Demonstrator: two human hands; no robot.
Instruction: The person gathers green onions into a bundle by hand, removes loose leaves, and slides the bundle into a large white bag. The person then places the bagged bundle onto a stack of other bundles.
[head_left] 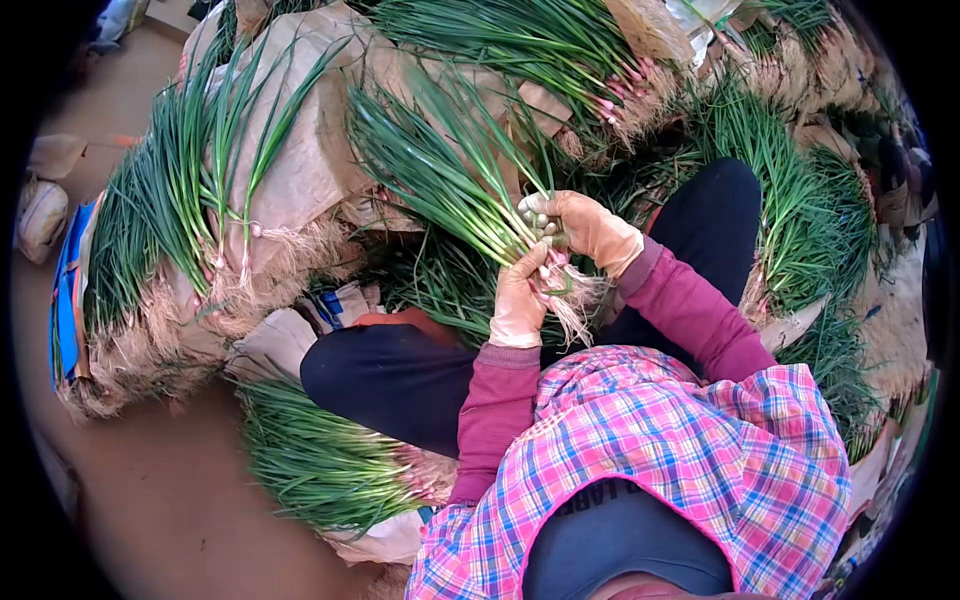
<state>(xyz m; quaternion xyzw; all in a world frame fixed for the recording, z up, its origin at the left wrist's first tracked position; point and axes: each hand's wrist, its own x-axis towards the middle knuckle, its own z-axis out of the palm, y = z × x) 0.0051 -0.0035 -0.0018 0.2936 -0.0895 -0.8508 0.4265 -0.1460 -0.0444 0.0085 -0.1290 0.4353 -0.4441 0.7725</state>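
A bunch of spring onions point(480, 210) with long green leaves, pinkish bulbs and pale stringy roots is held above my lap, leaves pointing away to the upper left. My left hand point(519, 298), in a pale glove, is closed around the bunch near its bulbs. My right hand point(588, 228), gloved too, is closed with thumb and fingers pinched on stalks at the bunch's right side. Its palm side and some fingertips are hidden. Roots point(572, 300) hang below, between the two hands.
Spring onions point(180, 200) lie in a row on sacking point(310, 130) at the left. Another heap point(530, 50) lies at the top, more greens point(790, 200) at the right, and a pile point(330, 450) by my left knee. Loose leaves point(440, 280) cover the ground before me.
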